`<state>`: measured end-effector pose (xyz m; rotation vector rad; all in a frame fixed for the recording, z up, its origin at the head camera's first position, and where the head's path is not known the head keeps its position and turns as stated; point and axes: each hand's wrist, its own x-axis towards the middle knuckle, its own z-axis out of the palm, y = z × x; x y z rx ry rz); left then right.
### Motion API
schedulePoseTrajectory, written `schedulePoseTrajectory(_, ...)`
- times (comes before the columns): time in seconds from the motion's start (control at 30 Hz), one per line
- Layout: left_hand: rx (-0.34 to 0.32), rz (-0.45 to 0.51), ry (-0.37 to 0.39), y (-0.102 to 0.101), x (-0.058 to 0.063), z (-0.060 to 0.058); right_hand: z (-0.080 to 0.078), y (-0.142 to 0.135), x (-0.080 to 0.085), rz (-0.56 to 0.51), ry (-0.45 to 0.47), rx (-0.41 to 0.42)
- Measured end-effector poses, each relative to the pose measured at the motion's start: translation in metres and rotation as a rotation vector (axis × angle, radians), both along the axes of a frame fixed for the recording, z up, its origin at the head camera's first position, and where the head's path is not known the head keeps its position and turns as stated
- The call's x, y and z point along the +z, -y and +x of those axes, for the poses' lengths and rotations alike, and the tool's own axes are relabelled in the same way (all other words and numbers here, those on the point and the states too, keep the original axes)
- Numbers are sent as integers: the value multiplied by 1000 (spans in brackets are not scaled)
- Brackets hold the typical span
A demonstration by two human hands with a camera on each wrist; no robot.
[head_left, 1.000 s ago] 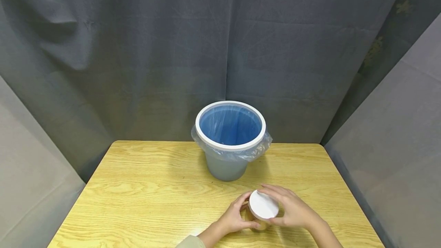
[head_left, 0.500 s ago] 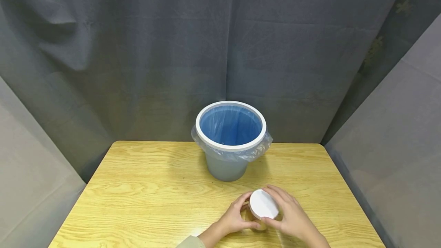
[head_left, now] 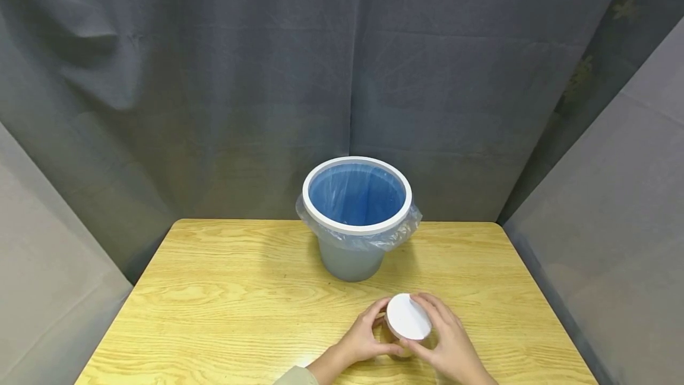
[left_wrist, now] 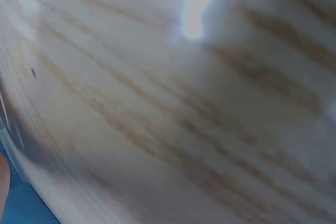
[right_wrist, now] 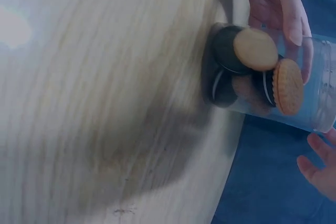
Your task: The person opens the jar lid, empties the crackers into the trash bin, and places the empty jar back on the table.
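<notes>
A clear plastic jar (right_wrist: 311, 100) with a white lid (head_left: 408, 317) stands near the table's front, slightly right of centre. Through its wall in the right wrist view show several sandwich cookies, dark ones (right_wrist: 227, 48) and light brown ones (right_wrist: 287, 88). My left hand (head_left: 363, 337) grips the jar's body from the left, thumb in front and fingers behind. From the right, my right hand (head_left: 447, 340) holds the lid's edge between thumb and fingers. The lid sits on the jar's top. A fingertip (left_wrist: 2, 179) shows at the left wrist view's edge.
Behind the hands, near the table's back edge, stands a grey bin (head_left: 350, 260) with a white rim and a clear liner bag (head_left: 395, 236) folded over it. The wooden table (head_left: 224, 302) has grey curtains (head_left: 256, 88) behind and at both sides.
My right hand has turned around the lid, its thumb sliding left along the near edge and its wrist swinging left. My left hand and the jar have stayed in place.
</notes>
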<state>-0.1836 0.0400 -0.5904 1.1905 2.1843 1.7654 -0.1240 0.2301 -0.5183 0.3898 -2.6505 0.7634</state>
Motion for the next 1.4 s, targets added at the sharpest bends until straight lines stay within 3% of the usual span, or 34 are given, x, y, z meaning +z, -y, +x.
schedulePoseTrajectory(0.23,-2,4,-4,-3,-14,-5,1,4,-8,-9,-14,-30)
schedulePoseTrajectory(1.0,10,-16,5,-2,-15,-6,0,4,-10,11,-24,-39)
schedulePoseTrajectory(1.4,5,4,-10,-3,-17,-6,-5,-3,-8,-13,-12,22)
